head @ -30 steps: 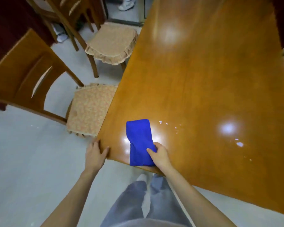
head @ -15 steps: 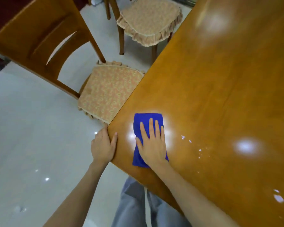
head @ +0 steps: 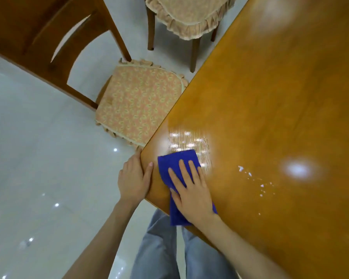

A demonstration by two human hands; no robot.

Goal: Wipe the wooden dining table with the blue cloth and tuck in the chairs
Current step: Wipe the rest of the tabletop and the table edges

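The glossy wooden dining table (head: 270, 109) fills the right side of the view. Near its front left corner lies the folded blue cloth (head: 170, 164), its near end hanging over the table's front edge. My right hand (head: 191, 190) presses flat on the cloth with straight, spread fingers. At the corner, my left hand (head: 134, 178) holds the table's edge, thumb on top. Wet streaks glisten on the wood just beyond the cloth. A wooden chair (head: 133, 105) with a patterned cushion stands pulled out on the left, its seat reaching the table's side edge.
A second cushioned chair (head: 187, 15) stands farther along the same side. Small white specks dot the tabletop to the right of the cloth. Pale glossy floor tiles (head: 38, 168) spread out on the left. My legs in grey trousers are below the table's front edge.
My right hand first moved from the cloth's near end onto its top, then slid it back toward the front edge, leaving wet streaks. The left hand stays at the corner.
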